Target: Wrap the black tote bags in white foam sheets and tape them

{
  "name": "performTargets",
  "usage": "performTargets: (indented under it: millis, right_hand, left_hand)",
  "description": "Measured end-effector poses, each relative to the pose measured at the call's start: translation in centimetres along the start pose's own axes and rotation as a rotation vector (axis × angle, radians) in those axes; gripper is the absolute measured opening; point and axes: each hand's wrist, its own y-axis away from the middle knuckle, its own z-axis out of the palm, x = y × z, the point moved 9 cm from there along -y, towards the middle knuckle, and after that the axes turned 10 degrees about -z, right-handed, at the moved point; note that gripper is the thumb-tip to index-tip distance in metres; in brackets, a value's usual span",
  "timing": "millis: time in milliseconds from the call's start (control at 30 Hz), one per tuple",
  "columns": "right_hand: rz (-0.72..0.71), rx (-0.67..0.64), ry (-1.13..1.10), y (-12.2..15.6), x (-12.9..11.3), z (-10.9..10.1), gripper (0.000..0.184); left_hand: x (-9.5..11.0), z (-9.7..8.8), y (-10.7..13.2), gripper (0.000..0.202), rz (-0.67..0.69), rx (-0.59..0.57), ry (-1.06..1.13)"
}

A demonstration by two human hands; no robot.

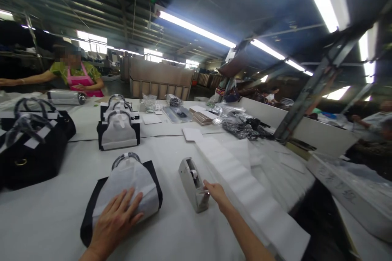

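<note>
My left hand (118,220) lies flat with fingers spread on a black handbag (88,208). A sheet of white wrapping (134,183) covers the front of this bag, and its wrapped handles (126,158) point away from me. To the right of the bag stands a grey tape dispenser (192,187) with a small roll inside. My right hand (216,193) pinches at the cutter end of the dispenser, thumb and forefinger together; the clear tape between them is hard to make out.
More black handbags (119,128) stand behind, with large ones (33,147) at the left. White foam sheets (239,179) lie to the right. Card stacks (200,115) and plastic bags (241,124) sit at the back. A metal post (306,94) rises at right. A co-worker (79,75) works at far left.
</note>
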Motion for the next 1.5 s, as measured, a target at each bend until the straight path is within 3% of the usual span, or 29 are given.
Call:
performTargets:
  millis: [233,433,633,800,967,1100,1233,1367,1433,1500]
  right_hand:
    - [0.072,-0.11,-0.126,-0.4,-0.2,2.8,0.034]
    - [0.047,-0.002,-0.191,0.7,-0.4,0.7,0.025]
    - [0.039,0.074,-0.221,4.5,0.7,-1.9,0.03]
    - [0.077,0.054,-0.227,7.9,3.2,-0.1,0.04]
    - [0.047,0.075,-0.156,8.0,4.4,1.7,0.048]
    - [-0.011,0.109,-0.031,8.1,4.8,0.9,0.042]
    - [-0.043,0.117,0.107,10.1,5.5,-0.9,0.041]
    - [-0.139,-0.014,0.169,11.2,2.8,-0.3,0.032]
    - [-0.216,-0.14,0.195,10.9,-1.1,1.5,0.029]
    - [-0.316,-0.288,0.194,10.3,-6.8,3.8,0.026]
  left_hand:
    - [0.3,-0.3,0.0,0.057,0.035,0.068,-0.061]
    - [0.3,-0.3,0.1,0.058,0.047,0.091,-0.071]
    - [0.2,0.2,0.3,0.057,0.039,0.08,-0.06]
    - [0.3,0.2,0.5,0.057,0.045,0.072,-0.058]
    - [0.3,-0.1,0.4,0.057,0.04,0.063,-0.072]
    - [0.3,0.0,0.4,0.057,0.038,0.059,-0.089]
    - [0.4,0.2,0.4,0.057,0.053,0.064,-0.078]
    - [0.3,0.1,0.2,0.056,0.041,0.053,-0.058]
    - [0.3,-0.2,0.0,0.055,0.038,0.044,-0.06]
    - [0.4,-0.6,-0.3,0.053,0.036,0.034,-0.067]
